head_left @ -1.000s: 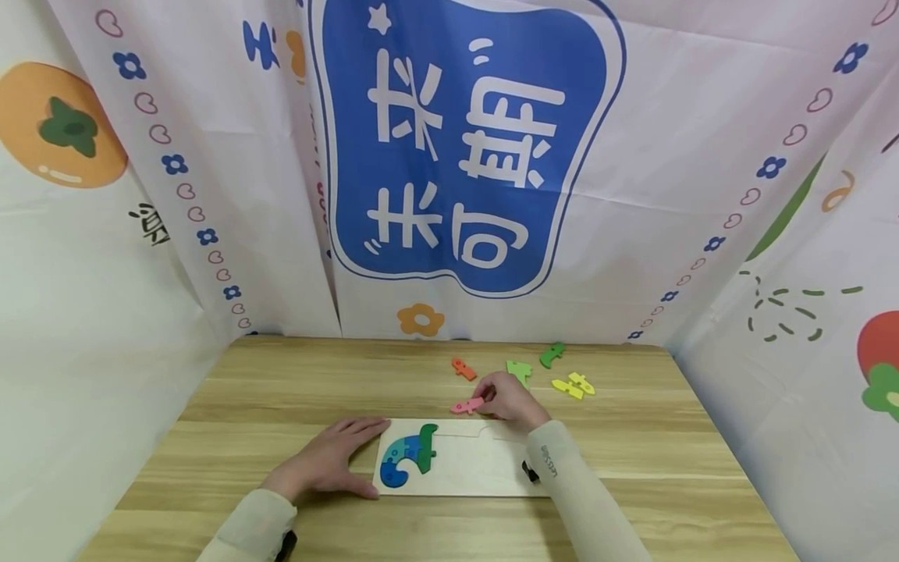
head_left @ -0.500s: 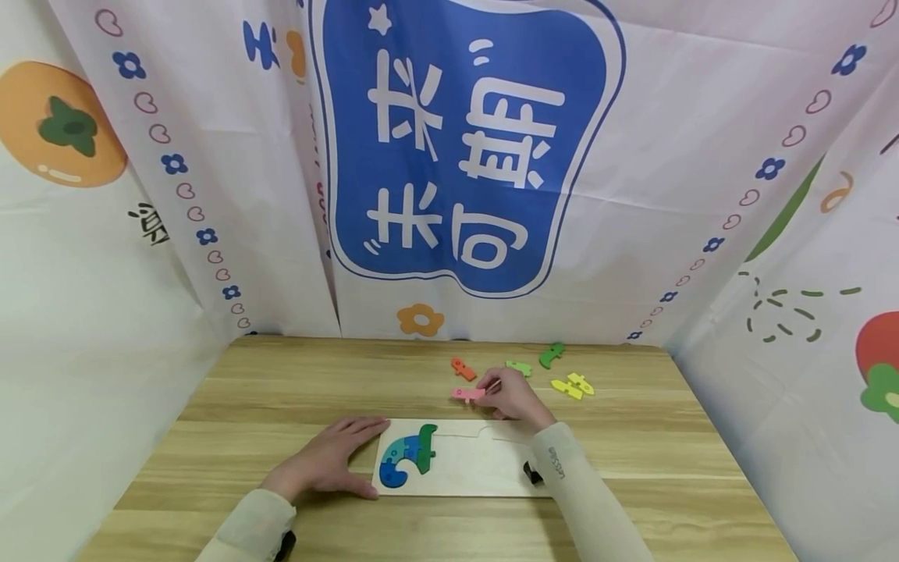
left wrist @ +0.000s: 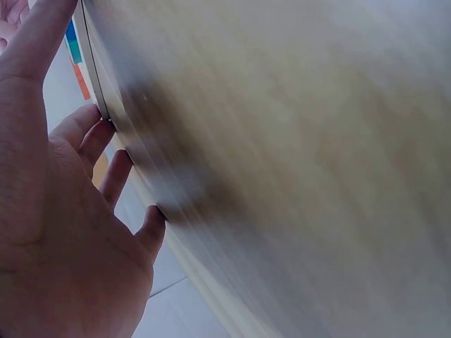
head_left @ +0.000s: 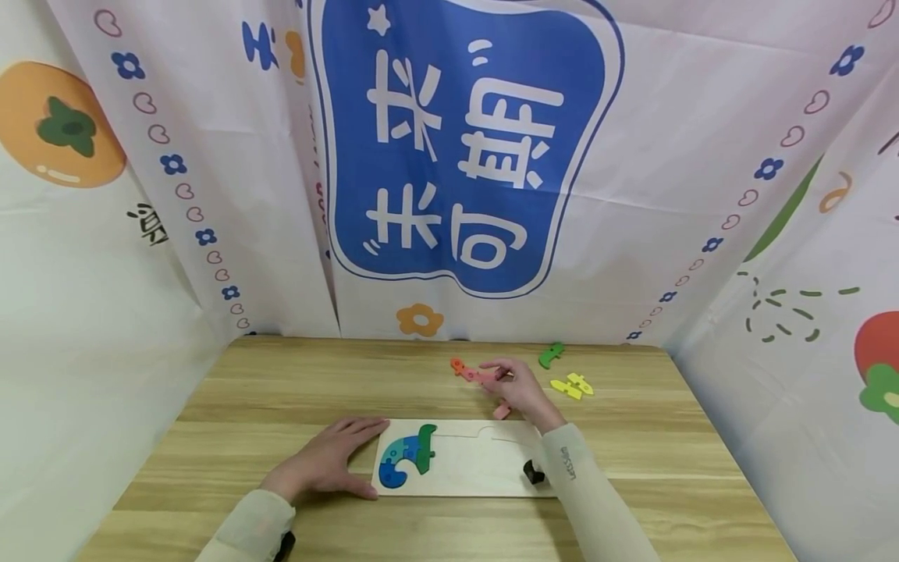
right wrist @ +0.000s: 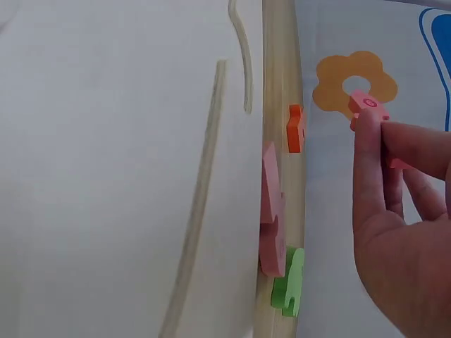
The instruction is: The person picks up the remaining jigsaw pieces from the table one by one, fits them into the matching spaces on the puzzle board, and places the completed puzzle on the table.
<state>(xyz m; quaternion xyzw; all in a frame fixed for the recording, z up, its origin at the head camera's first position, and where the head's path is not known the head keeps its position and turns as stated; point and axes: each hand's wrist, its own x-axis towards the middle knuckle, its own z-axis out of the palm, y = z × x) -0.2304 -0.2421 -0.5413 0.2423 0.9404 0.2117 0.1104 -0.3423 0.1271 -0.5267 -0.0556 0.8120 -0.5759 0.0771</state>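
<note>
My right hand [head_left: 520,390] pinches a pink puzzle piece [right wrist: 371,105] between thumb and fingers, raised above the table in the right wrist view. In the head view that piece overlaps an orange puzzle piece [head_left: 458,366]. Below the right palm lies more pink, a puzzle piece [head_left: 502,410] by the board's far edge. My left hand [head_left: 330,457] rests at the left end of the pale wooden puzzle board [head_left: 463,468], thumb at the near corner, extended fingers at the far one. Joined blue, teal and green pieces [head_left: 407,454] sit at the board's left.
Yellow pieces [head_left: 572,385] and a dark green piece [head_left: 552,356] lie at the back right. A light green piece [right wrist: 289,282] shows in the right wrist view, hidden by the hand in the head view. Printed cloth [head_left: 632,257] hangs behind the wooden table [head_left: 281,382].
The right hand has moved the pink piece away from the board, back towards the orange piece, and it has turned. Another pink piece has come into view below the palm. The left hand stays put.
</note>
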